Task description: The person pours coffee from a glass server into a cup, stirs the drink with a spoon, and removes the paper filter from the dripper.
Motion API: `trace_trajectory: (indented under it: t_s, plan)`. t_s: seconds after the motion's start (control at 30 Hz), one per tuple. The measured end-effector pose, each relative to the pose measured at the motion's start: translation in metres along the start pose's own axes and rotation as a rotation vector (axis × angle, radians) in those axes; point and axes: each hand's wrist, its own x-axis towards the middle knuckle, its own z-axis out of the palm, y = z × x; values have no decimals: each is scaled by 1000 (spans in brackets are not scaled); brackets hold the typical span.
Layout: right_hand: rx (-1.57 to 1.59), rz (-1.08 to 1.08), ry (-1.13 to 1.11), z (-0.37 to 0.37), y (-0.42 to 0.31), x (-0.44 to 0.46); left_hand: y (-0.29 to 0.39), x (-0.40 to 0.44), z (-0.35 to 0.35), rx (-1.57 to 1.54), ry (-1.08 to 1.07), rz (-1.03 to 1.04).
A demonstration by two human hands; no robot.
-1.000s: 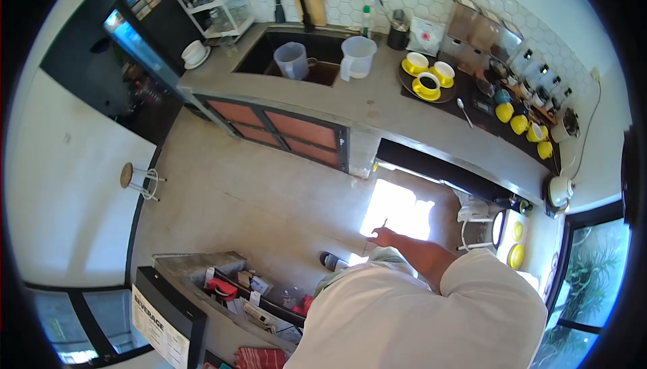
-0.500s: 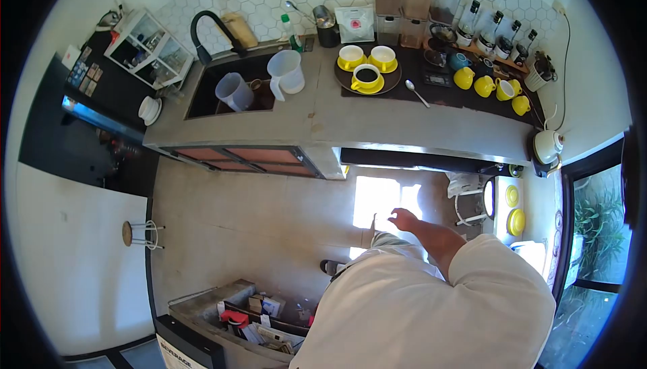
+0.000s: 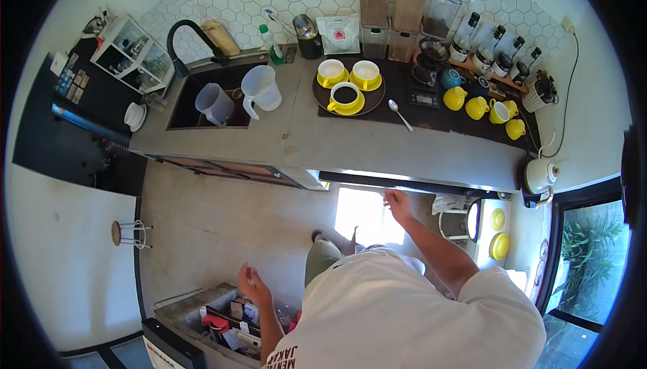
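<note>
My right hand (image 3: 399, 205) hangs over the floor just in front of the counter's edge, fingers loosely bent with nothing in them. Lower on the left, my left hand (image 3: 253, 284) is raised near an open box, its fingers apart and holding nothing. On the counter ahead, a round brown tray (image 3: 375, 103) carries yellow-and-white cups on saucers; the front cup (image 3: 346, 94) contains dark coffee, and the two cups behind look to have none. A spoon (image 3: 400, 115) lies to the right of the tray. Neither hand touches any of these.
A sink (image 3: 187, 114) with plastic jugs (image 3: 261, 89) is at the left of the counter. To the right are a scale (image 3: 423, 100), yellow cups (image 3: 477, 107), bottles (image 3: 465, 37) and a kettle (image 3: 539, 175). Behind my left hand stands a concrete box (image 3: 176, 310) of packages.
My left hand has come into view at the lower left. My right hand has moved up toward the counter edge, and the counter sits slightly further left in view.
</note>
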Motion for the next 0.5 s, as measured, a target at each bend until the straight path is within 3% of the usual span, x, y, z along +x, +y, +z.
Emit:
trace_trajectory:
  t_s: [0.07, 0.2, 0.27, 0.43, 0.5]
  plan:
    - [82, -50, -21, 6, -25, 27, 36, 22, 32, -153, -171, 37]
    - [225, -28, 20, 20, -91, 85, 89, 75, 99, -269, -320, 67]
    - [233, -235, 28, 22, -107, 118, 115, 106, 139, -385, -412, 56]
    - [199, -181, 189, 24, -140, 190, 156, 179, 260, -606, -646, 31]
    - [11, -190, 266, 22, -129, 222, 159, 202, 311, -570, -764, 60]
